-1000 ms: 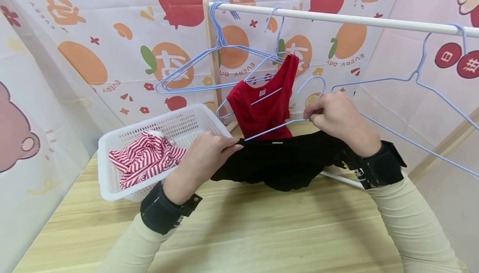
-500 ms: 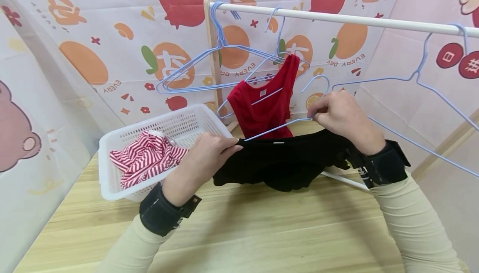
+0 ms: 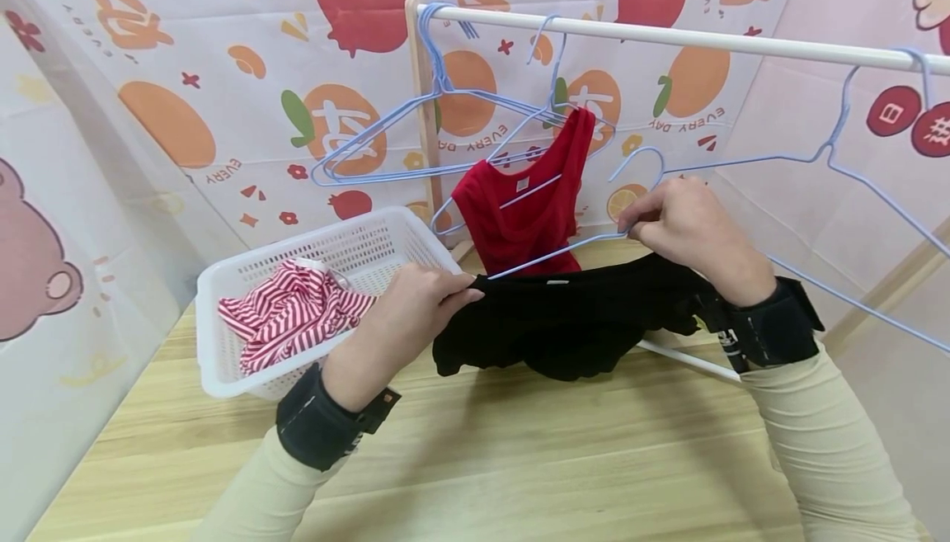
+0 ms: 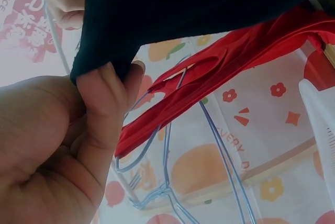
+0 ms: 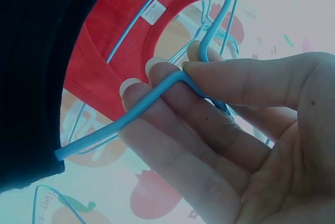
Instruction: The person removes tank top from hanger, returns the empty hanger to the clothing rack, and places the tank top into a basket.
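A black garment with a small white label hangs between my two hands above the table. My left hand pinches its left shoulder edge between thumb and fingers; the left wrist view shows the black cloth gripped there. My right hand holds a blue wire hanger just below its hook. One arm of that hanger runs down into the garment's neckline near my left fingertips. In the right wrist view, thumb and fingers close around the hanger's bend. The hanger's far arm is hidden behind my right hand and the cloth.
A white rack rail crosses overhead, carrying several blue hangers at left and another hanger at right. A red tank top hangs behind. At left stands a white basket with a red-and-white striped garment.
My right hand has shifted slightly to the right with the hanger, whose hook has moved the same way. The black garment's lower left edge has drawn a little rightward; my left hand stays nearly still.
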Demonstrator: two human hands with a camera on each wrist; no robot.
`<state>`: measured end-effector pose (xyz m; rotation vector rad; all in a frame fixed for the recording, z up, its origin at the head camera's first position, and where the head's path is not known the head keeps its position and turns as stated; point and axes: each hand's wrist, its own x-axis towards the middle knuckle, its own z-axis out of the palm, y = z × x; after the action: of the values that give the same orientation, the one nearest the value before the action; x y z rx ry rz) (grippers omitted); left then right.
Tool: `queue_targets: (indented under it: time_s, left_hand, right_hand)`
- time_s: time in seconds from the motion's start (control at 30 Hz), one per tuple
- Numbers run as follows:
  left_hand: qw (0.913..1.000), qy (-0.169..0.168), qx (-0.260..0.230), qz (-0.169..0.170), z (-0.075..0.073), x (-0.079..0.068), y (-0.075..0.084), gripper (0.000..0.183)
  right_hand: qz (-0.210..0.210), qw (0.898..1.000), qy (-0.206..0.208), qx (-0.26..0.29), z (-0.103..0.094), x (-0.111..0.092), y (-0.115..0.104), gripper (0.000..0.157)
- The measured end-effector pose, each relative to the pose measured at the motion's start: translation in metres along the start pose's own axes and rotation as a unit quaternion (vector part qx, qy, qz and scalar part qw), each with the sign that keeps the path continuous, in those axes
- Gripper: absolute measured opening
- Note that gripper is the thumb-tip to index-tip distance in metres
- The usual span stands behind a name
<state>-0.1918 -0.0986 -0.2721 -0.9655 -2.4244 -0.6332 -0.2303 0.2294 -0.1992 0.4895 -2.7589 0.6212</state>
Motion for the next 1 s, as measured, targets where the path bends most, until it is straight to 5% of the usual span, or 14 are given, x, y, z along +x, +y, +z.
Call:
queue_targets:
  time_s: [0.73,1.0]
  left_hand:
    - [0.9999,-0.015,-0.004,-0.005,0.0,-0.004,-0.003,0.015]
    - [0.9993,-0.027,0.018,-0.017,0.003,-0.011,-0.012,0.009]
  right_hand:
    - [0.026,0.999,0.029,0.013,-0.008,-0.002,0.014,0.02]
    - [0.043,0.992,0.112,0.028,-0.012,-0.004,0.024,0.027]
